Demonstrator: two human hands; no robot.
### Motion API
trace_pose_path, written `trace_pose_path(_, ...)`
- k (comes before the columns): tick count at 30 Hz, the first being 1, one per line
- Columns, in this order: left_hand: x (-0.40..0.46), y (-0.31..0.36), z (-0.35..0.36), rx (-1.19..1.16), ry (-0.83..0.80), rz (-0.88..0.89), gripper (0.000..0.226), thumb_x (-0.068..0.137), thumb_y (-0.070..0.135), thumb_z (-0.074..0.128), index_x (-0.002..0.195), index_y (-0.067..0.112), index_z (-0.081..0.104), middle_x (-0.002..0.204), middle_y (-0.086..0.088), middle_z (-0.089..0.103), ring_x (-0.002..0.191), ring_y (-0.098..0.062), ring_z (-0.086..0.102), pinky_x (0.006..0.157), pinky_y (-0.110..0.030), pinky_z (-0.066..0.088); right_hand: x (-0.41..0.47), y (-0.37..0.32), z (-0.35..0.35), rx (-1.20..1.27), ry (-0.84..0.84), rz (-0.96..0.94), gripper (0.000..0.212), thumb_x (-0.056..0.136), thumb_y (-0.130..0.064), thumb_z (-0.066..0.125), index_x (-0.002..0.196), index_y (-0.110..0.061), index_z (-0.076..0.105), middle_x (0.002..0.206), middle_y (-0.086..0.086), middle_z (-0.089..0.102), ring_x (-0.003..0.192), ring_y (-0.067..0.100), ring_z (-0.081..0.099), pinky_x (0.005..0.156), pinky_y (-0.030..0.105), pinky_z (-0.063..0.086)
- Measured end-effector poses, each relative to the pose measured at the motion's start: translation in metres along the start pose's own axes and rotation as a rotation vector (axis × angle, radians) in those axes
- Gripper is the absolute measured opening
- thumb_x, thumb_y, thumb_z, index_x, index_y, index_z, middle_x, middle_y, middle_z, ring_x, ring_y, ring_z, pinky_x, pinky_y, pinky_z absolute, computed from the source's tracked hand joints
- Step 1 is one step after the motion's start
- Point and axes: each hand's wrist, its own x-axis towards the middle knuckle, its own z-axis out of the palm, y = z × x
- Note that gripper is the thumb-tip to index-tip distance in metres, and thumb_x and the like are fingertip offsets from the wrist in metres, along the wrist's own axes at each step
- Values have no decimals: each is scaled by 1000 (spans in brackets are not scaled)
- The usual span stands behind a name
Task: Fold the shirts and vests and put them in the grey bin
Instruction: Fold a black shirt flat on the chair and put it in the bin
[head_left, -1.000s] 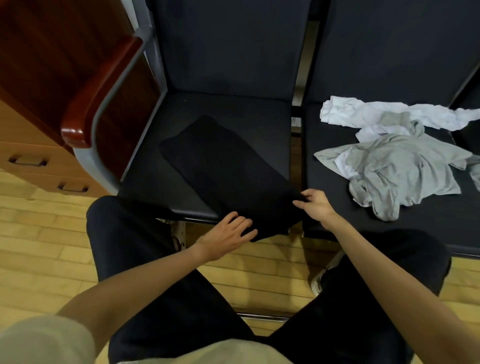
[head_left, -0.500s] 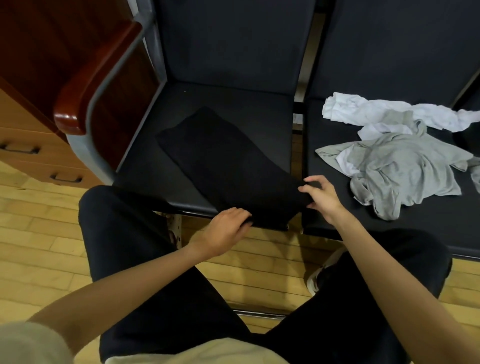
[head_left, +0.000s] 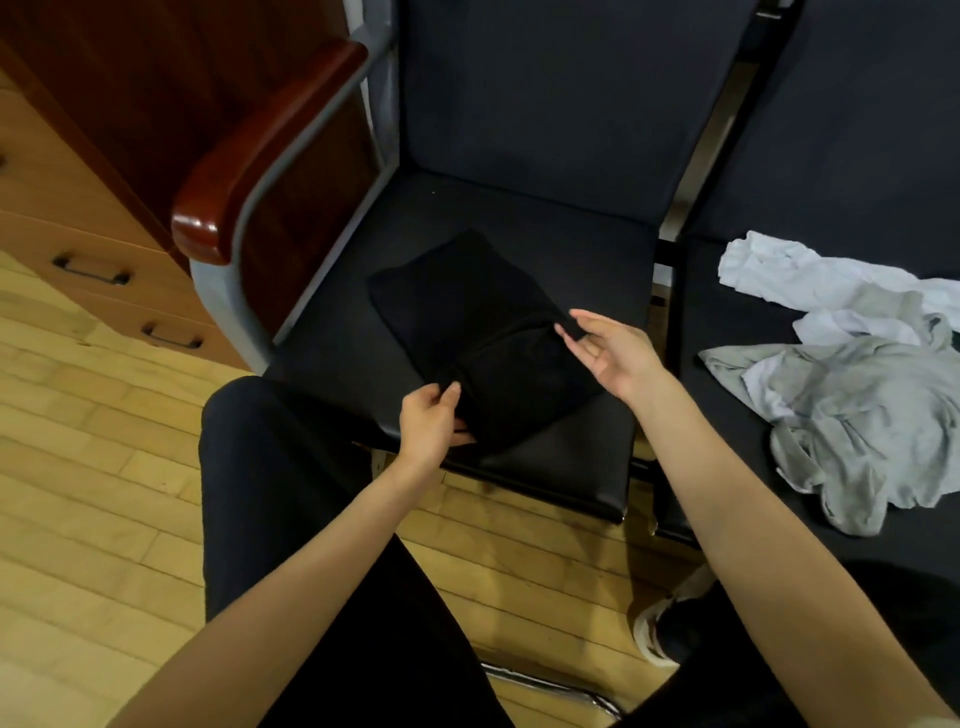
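Where it lay long, both hands, left hand (head_left: 431, 421) and right hand (head_left: 613, 353), now pinch the black garment (head_left: 467, 322) folded.

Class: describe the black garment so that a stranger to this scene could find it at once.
Start at the chair with the red-brown armrest. On its dark seat lies the black garment, with both hands at its near fold. Unlike the crumpled grey shirt and white shirt on the next seat, it is folded.

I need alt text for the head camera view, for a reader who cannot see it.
A seated person folds a black garment on a dark chair seat; the left hand and the right hand each pinch its folded-over edge. A crumpled grey shirt and a white garment lie unfolded on the next seat.
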Motion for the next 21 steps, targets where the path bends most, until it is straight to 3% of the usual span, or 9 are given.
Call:
trace_pose_path(5, 32, -1, -7, 37, 68, -108, 43, 101, 21, 50, 138, -1, 45, 115, -16, 64, 82, -27, 71, 58, -33, 60, 31, 13, 17, -254, 21, 17, 26, 93, 2, 55, 118, 4, 59, 112, 26, 66, 94, 26, 71, 79, 31, 59)
trace_pose_path(7, 35, 0, -10, 148, 147, -90, 37, 99, 18, 53, 133, 3, 49, 106, -7, 65, 83, -26, 70, 68, -38, 60, 33, 17, 19, -333, -32, 9, 42, 91, 2, 58, 132, -3, 52, 118, 22, 65, 102, 26, 68, 87, 34, 56)
trace_pose_path(9, 31, -2, -13, 449, 285, 115, 26, 95, 16, 58, 120, 9, 55, 99, 0, 60, 94, -25, 66, 80, -41, 57, 27, 18, 16, -485, -116, -69, 59, 90, 1, 61, 143, -15, 42, 123, 14, 63, 109, 22, 65, 93, 35, 53)
trace_pose_path(11, 24, -5, -14, 772, 380, 480, 25, 90, 11, 61, 115, 10, 57, 109, -4, 55, 103, -22, 57, 82, -35, 53, 17, 18, 11, -702, -197, -198, 66, 90, 1, 61, 146, -26, 38, 127, 5, 60, 114, 17, 61, 97, 34, 51)
trace_pose_path(13, 18, -4, -12, 929, 259, 792, 22, 89, 6, 60, 111, 9, 61, 111, -7, 56, 103, -21, 54, 79, -33, 52, 10, 18, 2, -959, -269, -344, 63, 90, 3, 59, 143, -28, 42, 132, 0, 56, 120, 16, 57, 100, 33, 48)
trace_pose_path(15, 15, -1, -7, 1045, -3, 937, 17, 91, 10, 59, 106, 8, 65, 108, -6, 61, 102, -22, 57, 83, -34, 52, 8, 20, -8, -1269, -353, -446, 56, 91, 3, 56, 138, -26, 49, 139, -3, 53, 128, 19, 51, 106, 36, 43)
trace_pose_path(18, 12, -1, 2, 1252, -262, 879, 32, 96, 28, 55, 118, 7, 64, 121, -8, 63, 117, -25, 57, 101, -35, 45, 8, 24, -24, -1616, -486, -430, 55, 93, 5, 47, 142, -20, 47, 153, -1, 36, 145, 14, 25, 115, 24, 18)
trace_pose_path(21, 12, -6, 5, 1485, -315, 762, 55, 98, 39, 51, 141, 6, 45, 150, -11, 41, 142, -25, 32, 117, -34, 27, 9, 24, -29, -1794, -534, -382, 69, 89, 6, 47, 150, -24, 33, 161, -4, 16, 149, 10, 4, 117, 30, 9)
